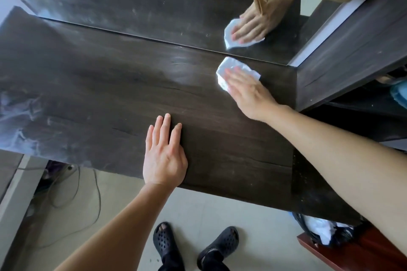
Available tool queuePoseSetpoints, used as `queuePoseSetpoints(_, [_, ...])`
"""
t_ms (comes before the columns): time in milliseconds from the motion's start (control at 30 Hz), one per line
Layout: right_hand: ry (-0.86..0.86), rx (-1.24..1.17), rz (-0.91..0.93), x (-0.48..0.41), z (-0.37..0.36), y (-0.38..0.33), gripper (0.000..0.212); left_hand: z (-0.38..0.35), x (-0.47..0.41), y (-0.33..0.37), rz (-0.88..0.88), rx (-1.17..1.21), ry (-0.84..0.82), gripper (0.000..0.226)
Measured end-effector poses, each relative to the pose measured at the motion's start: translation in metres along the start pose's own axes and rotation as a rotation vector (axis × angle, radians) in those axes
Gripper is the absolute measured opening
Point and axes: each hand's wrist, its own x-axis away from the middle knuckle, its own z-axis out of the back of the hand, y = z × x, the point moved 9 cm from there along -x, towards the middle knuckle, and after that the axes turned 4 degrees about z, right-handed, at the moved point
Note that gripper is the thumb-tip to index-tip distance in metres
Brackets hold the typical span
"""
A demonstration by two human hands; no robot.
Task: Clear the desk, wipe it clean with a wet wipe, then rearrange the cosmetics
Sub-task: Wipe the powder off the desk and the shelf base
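Head view shows our right hand pressing flat, fingers straight, on the crumpled white wet wipe at the far right of the dark wood-grain desk, against the mirror; our left hand lies open, steadying us.

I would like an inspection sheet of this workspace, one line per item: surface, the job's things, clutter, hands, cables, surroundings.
Surface: dark wooden desk, pale dusty smears at its left end, a sheen near the wipe.
Job's things: white wet wipe at the back right, close to the mirror; cosmetics: nothing seen.
Clutter: nothing seen.
Hands: right hand presses flat on the wipe; left hand rests flat near the front edge.
Cables: thin cables on the floor below the left end.
Surroundings: dark side shelf on the right; black bag with white waste on the floor.
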Motion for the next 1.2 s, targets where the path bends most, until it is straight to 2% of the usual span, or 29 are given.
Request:
queuePoseSetpoints(100, [0.192, 0.053, -0.166, 0.008, 0.028, 0.055, 0.045, -0.001, 0.0, -0.001, 0.001, 0.001, -0.005, 0.044])
queuePoseSetpoints(167, [0.232, 0.174, -0.292, 0.026, 0.037, 0.079, 0.047, -0.001, -0.001, -0.001, 0.0, -0.004, -0.008, 0.044])
queuePoseSetpoints(267, [0.241, 0.254, -0.498, 0.039, 0.047, 0.087, 0.032, -0.001, 0.0, -0.001, 0.001, -0.003, -0.012, 0.045])
queuePoseSetpoints(333, [0.304, 0.17, -0.575, 0.046, 0.048, 0.074, 0.021, 0.0, 0.0, -0.001, -0.001, -0.006, -0.008, 0.046])
queuePoseSetpoints(367, [0.34, 0.13, -0.518, 0.053, 0.042, 0.058, 0.016, -0.001, 0.0, -0.001, 0.0, -0.003, -0.008, 0.046])
queuePoseSetpoints(433, [0.347, 0.021, -0.267, 0.083, 0.019, 0.003, 0.011, 0.0, 0.0, -0.002, 0.004, 0.003, -0.007, 0.046])
queuePoseSetpoints(533, [0.146, -0.193, 0.055, 0.157, -0.017, -0.081, 0.02, 0.0, -0.001, -0.002, 0.001, 0.002, 0.002, 0.047])
queuePoseSetpoints(600, [-0.019, -0.156, 0.244, 0.194, -0.03, -0.114, 0.029, 0.0, 0.0, -0.002, -0.002, 0.006, 0.006, 0.047])
queuePoseSetpoints(633, [-0.028, -0.115, 0.288, 0.197, -0.026, -0.113, 0.029, 0.0, 0.0, -0.002, -0.003, 0.009, 0.005, 0.047])
queuePoseSetpoints(667, [0.049, -0.064, 0.254, 0.188, -0.016, -0.096, 0.024, 0.0, 0.0, -0.002, -0.003, 0.009, 0.002, 0.047])
queuePoseSetpoints(700, [0.166, -0.053, 0.135, 0.172, 0.002, -0.07, 0.019, 0.001, -0.001, -0.001, -0.003, 0.008, 0.001, 0.047])
queuePoseSetpoints(767, [0.376, 0.085, -0.194, 0.143, 0.029, -0.005, 0.017, 0.002, -0.001, -0.001, -0.002, 0.006, 0.007, 0.047])
queuePoseSetpoints(833, [0.437, 0.126, -0.335, 0.131, 0.029, 0.014, 0.016, 0.002, 0.0, -0.002, -0.002, 0.006, 0.013, 0.046])
queuePoseSetpoints(900, [0.391, 0.065, -0.31, 0.141, 0.002, -0.017, 0.024, 0.002, 0.001, -0.003, -0.007, 0.011, 0.019, 0.045])
queuePoseSetpoints(1000, [0.256, -0.038, -0.022, 0.189, -0.037, -0.099, 0.032, 0.001, 0.001, -0.003, -0.003, 0.01, 0.022, 0.044])
queuePoseSetpoints(1067, [0.179, -0.043, 0.082, 0.209, -0.038, -0.102, 0.032, 0.0, 0.001, -0.003, 0.001, 0.015, 0.018, 0.045])
queuePoseSetpoints(1100, [0.221, -0.002, 0.026, 0.211, -0.027, -0.08, 0.028, 0.0, 0.001, -0.003, 0.001, 0.017, 0.02, 0.045])
queuePoseSetpoints(1167, [0.327, 0.061, -0.223, 0.209, -0.002, -0.014, 0.016, 0.0, 0.0, -0.003, -0.008, 0.018, 0.033, 0.046])
queuePoseSetpoints(1200, [0.377, 0.124, -0.327, 0.209, 0.01, 0.009, 0.023, -0.001, 0.001, -0.003, -0.013, 0.018, 0.037, 0.046])
